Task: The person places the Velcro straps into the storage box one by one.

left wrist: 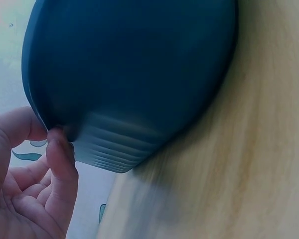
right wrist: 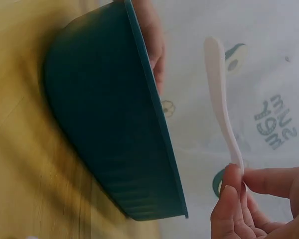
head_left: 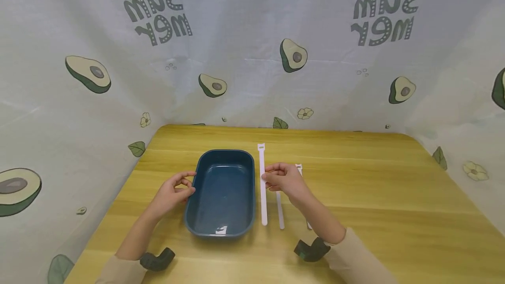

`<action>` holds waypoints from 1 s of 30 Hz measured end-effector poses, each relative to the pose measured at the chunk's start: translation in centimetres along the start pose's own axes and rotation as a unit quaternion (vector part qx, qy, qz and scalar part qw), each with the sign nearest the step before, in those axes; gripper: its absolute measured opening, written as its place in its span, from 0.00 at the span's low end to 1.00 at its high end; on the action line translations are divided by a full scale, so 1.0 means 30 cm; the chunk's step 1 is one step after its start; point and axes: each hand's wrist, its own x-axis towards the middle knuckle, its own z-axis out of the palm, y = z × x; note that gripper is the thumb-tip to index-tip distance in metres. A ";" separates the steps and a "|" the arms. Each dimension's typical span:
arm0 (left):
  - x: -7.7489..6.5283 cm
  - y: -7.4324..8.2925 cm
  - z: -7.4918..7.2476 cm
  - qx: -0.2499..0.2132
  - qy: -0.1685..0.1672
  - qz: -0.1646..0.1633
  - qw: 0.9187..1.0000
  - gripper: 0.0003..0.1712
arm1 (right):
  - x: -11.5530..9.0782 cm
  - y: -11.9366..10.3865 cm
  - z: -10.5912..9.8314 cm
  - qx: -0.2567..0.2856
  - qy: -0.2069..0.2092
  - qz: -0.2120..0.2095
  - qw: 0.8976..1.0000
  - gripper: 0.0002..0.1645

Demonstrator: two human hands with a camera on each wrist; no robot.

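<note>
A dark blue rectangular plastic basin [head_left: 225, 200] stands on the table in the head view. At its left side, my left hand [head_left: 170, 194] pinches the rim between thumb and index finger, as the left wrist view shows on the basin wall [left wrist: 124, 74]. My right hand [head_left: 287, 182] pinches a white hook-and-loop cable strap [head_left: 263, 207] near its middle, just right of the basin. The strap has a slotted head at the far end. In the right wrist view the white strap [right wrist: 217, 84] stands up from the fingertips, raised off the table and slightly bent.
Another white strap [head_left: 280, 214] lies on the wooden table [head_left: 375, 187], partly under the right hand. Farther right, one more strap [head_left: 299, 168] is mostly covered by the right forearm. A printed avocado curtain [head_left: 244, 47] hangs behind the table and along its sides.
</note>
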 end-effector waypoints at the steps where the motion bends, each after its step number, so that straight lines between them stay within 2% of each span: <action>1: 0.003 0.000 0.002 -0.001 -0.001 0.001 1.000 0.27 | 0.003 0.001 0.006 0.002 0.001 0.000 1.000 0.16; 12: 0.020 -0.003 0.019 -0.005 0.001 -0.005 1.000 0.26 | 0.029 0.004 0.082 0.015 0.013 0.021 1.000 0.13; 21: 0.008 -0.002 0.013 0.002 0.009 -0.010 1.000 0.26 | 0.051 -0.010 0.145 0.012 -0.013 0.003 1.000 0.13; 30: 0.010 -0.010 0.005 -0.007 0.010 0.002 1.000 0.25 | 0.067 -0.016 0.209 0.039 -0.023 0.003 0.999 0.12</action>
